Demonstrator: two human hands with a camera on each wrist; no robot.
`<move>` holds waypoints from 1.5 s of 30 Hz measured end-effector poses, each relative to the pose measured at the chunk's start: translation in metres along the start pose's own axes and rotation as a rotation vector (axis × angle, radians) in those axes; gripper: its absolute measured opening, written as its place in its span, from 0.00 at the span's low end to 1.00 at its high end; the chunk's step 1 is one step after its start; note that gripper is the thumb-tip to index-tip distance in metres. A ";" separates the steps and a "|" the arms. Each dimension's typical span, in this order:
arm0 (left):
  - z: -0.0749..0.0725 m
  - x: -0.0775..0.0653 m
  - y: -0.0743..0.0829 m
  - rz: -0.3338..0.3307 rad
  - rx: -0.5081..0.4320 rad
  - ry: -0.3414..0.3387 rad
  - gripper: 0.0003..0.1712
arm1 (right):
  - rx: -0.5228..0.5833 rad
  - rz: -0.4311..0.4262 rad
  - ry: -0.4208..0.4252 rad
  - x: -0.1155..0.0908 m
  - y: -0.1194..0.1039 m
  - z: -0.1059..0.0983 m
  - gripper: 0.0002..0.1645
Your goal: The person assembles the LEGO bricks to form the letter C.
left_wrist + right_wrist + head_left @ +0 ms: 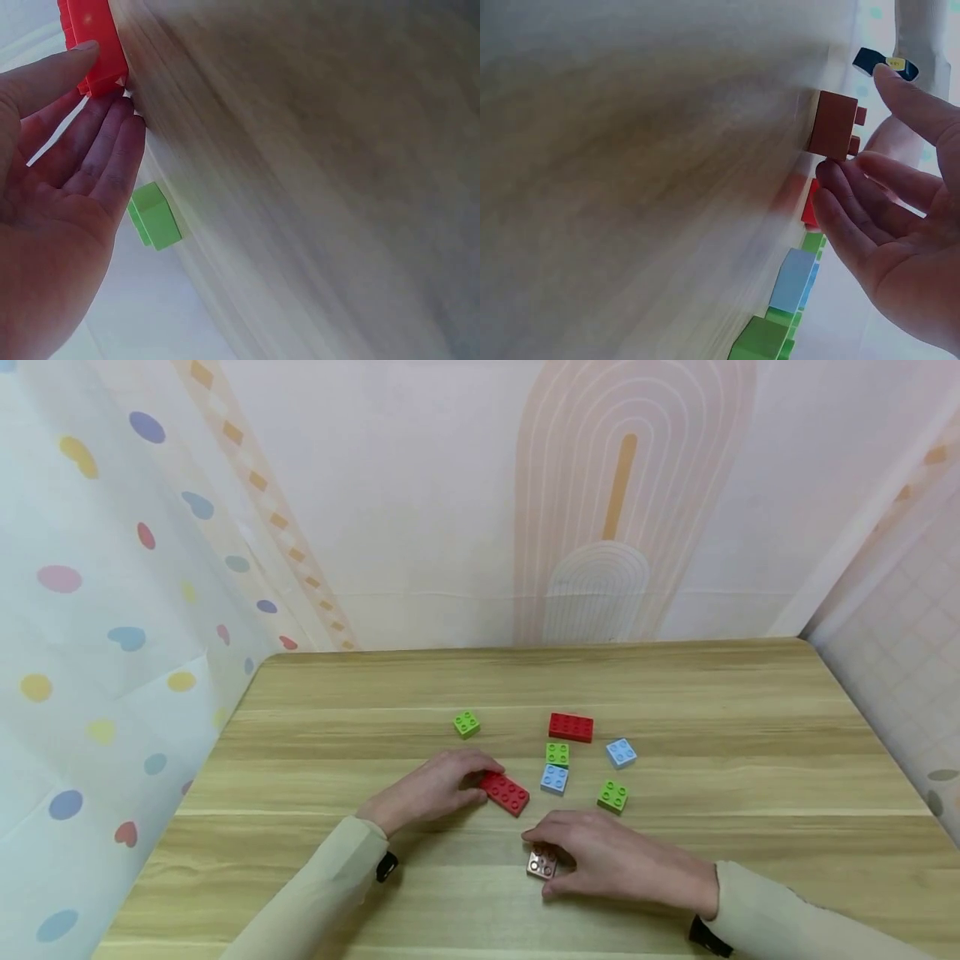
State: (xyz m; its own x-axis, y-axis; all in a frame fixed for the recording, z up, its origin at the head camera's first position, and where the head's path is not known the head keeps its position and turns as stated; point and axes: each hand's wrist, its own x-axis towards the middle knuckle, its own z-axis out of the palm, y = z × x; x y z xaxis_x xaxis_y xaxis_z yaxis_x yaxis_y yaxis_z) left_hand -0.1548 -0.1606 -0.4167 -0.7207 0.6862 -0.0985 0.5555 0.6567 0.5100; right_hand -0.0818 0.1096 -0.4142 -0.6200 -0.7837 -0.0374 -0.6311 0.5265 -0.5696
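Observation:
My left hand (442, 783) pinches one end of a red eight-stud building brick (506, 792). In the left wrist view the thumb lies along the near side of that brick (97, 41), with the fingers beneath and behind it. To the right, my right hand (600, 852) is spread around a small brown four-stud brick (542, 862). From the right wrist, the brown brick (834, 125) stands on the table, fingertips right at one side of it and the thumb held apart from it.
Beyond the hands lie a second red brick (571, 727), a green brick (557, 753) beside a light blue one (554, 779), another light blue brick (621, 752), and green bricks at the right (612, 796) and left (467, 724). The wooden table (337, 693) meets a patterned cloth backdrop (420, 527).

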 end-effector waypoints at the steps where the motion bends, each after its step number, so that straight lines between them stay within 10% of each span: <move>1: 0.000 0.000 0.000 0.001 -0.001 0.001 0.22 | -0.007 0.003 -0.005 0.000 0.000 0.000 0.35; 12: 0.000 0.001 0.002 -0.007 0.000 0.007 0.21 | -0.006 -0.022 0.003 0.000 0.001 -0.002 0.23; 45: 0.020 -0.009 0.037 -0.017 0.091 0.020 0.23 | 0.083 0.142 0.241 -0.019 0.020 -0.025 0.27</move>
State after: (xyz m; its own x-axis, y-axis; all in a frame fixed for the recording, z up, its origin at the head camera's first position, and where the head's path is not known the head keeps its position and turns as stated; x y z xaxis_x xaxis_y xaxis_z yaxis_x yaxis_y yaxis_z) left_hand -0.1197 -0.1363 -0.4142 -0.7378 0.6692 -0.0888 0.5782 0.6944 0.4283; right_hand -0.0941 0.1430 -0.4042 -0.7986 -0.5980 0.0688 -0.4957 0.5886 -0.6386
